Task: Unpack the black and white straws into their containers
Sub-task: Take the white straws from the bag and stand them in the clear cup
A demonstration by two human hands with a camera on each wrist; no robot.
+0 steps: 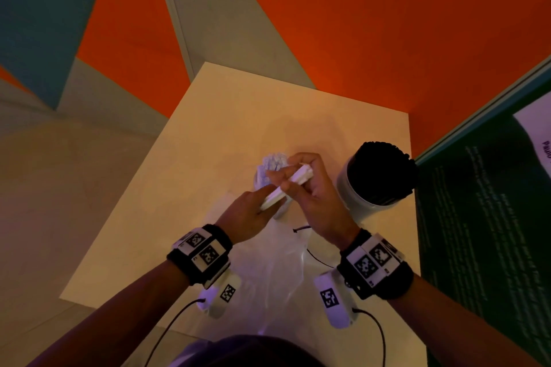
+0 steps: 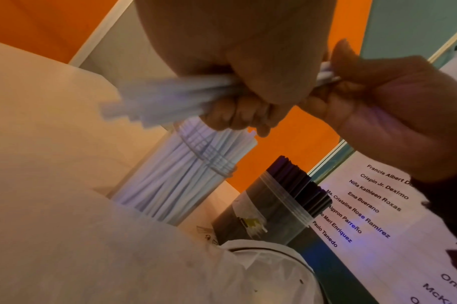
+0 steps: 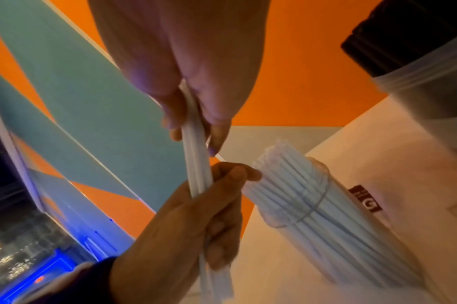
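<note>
Both hands hold a small bundle of white straws (image 1: pixel 286 186) above the table. My left hand (image 1: pixel 253 210) grips its near end and my right hand (image 1: pixel 310 185) grips its far end. In the right wrist view the bundle (image 3: pixel 199 174) runs between the two hands; in the left wrist view the same bundle (image 2: pixel 170 96) is blurred. Under the hands a clear container packed with white straws (image 1: pixel 272 165) (image 2: pixel 183 174) (image 3: pixel 313 209) stands upright. To its right a clear container of black straws (image 1: pixel 378 173) (image 2: pixel 282 197) (image 3: pixel 404 37) stands upright.
An empty clear plastic bag (image 1: pixel 268 271) lies on the cream table (image 1: pixel 208 128) near me, with a thin black tie (image 1: pixel 316 258) beside it. A dark green printed board (image 1: pixel 483 232) stands at the table's right edge. Orange walls rise behind.
</note>
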